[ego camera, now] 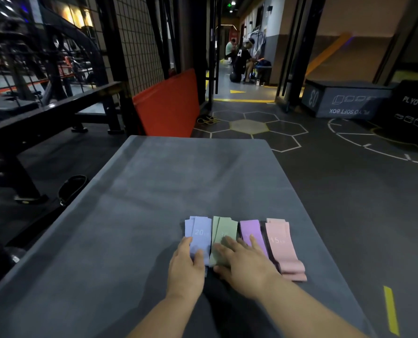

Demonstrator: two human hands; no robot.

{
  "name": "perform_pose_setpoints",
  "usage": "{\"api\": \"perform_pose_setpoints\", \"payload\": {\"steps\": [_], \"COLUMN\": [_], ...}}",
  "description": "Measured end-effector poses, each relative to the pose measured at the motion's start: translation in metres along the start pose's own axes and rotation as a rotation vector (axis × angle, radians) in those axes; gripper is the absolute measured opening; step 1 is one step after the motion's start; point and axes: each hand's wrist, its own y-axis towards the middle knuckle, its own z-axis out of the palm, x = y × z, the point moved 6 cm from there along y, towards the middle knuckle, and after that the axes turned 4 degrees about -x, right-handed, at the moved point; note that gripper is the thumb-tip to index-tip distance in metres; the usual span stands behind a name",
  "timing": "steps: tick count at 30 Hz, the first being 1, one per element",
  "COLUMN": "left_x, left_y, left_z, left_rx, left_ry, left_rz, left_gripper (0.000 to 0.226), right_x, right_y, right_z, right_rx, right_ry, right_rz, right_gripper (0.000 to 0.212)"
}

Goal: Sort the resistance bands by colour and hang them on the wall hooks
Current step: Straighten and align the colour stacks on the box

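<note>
**Bands laid out by colour at gym**

Left grip lies flat, fingers straight and thumb spread, on the near end of the blue bands, holding nothing. Right grip is also flat and open, fingers fanned. Its thumb and forefinger rest on the green bands and another finger on the purple bands.

The resistance bands sit in four small stacks side by side, L to R: blue, marked "20", then green, purple and pink bands, marked "15". The pink stack lies just beside the right grip, untouched. All rest on the near right part of a grey padded worktop.

Beyond the worktop, an orange mat leans against a wire-mesh partition at L. Hexagon floor markings run across the centre. Two dark boxes at R are printed "PLYO SOFT BOX", the nearer lettering upside down. Two people sit in the lit corridor at the rear.
</note>
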Motion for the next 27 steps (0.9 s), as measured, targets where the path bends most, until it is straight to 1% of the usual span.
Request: {"api": "perform_pose_setpoints", "payload": {"steps": [2, 3, 5, 6, 11, 15, 17, 19, 20, 23, 27], "left_x": [-0.0001, 0.0001, 0.0008, 0.0014, 0.0039, 0.0016, -0.0002, 0.0000, 0.0008, 0.0033, 0.0049], "left_y": [0.0004, 0.0004, -0.0001, -0.0002, -0.0014, -0.0041, -0.0054, -0.0054, -0.0046, -0.0019, -0.0017], "left_z": [0.0012, 0.0015, 0.0015, 0.0020, 0.0024, 0.0020, 0.0022, 0.0013, 0.0009, -0.0011, -0.0007], "left_rx": [0.018, 0.024, 0.033, 0.039, 0.061, 0.069, 0.079, 0.086, 0.090, 0.095, 0.103], "left_ry": [0.018, 0.024, 0.022, 0.026, 0.081, 0.105, 0.097, 0.090, 0.088, 0.089, 0.091], "left_rz": [0.004, 0.010, 0.022, 0.028, 0.090, 0.153, 0.165, 0.162, 0.157, 0.148, 0.156], "left_gripper": [0.046, 0.045, 0.044, 0.044, 0.043, 0.043, 0.045, 0.046, 0.046, 0.045, 0.044], "right_x": [-0.0018, -0.0026, -0.0022, -0.0023, -0.0048, -0.0014, 0.0008, 0.0013, 0.0011, 0.0000, -0.0020], "right_y": [-0.0010, -0.0019, -0.0042, -0.0055, -0.0061, -0.0056, -0.0039, -0.0021, -0.0015, -0.0034, -0.0075], "right_z": [-0.0020, -0.0028, -0.0044, -0.0043, -0.0036, -0.0019, 0.0021, 0.0044, 0.0044, 0.0011, 0.0002], "right_rx": [-0.006, -0.011, -0.018, -0.017, -0.053, -0.057, -0.040, -0.034, -0.041, -0.079, -0.102], "right_ry": [-0.009, 0.004, 0.013, 0.006, 0.000, 0.061, 0.072, 0.059, 0.055, 0.054, 0.039], "right_rz": [-0.005, -0.012, -0.035, -0.041, -0.058, -0.035, -0.016, -0.005, -0.005, -0.023, -0.046], "right_gripper": [0.075, 0.074, 0.092, 0.098, 0.096, 0.090, 0.105, 0.111, 0.110, 0.096, 0.093]}}
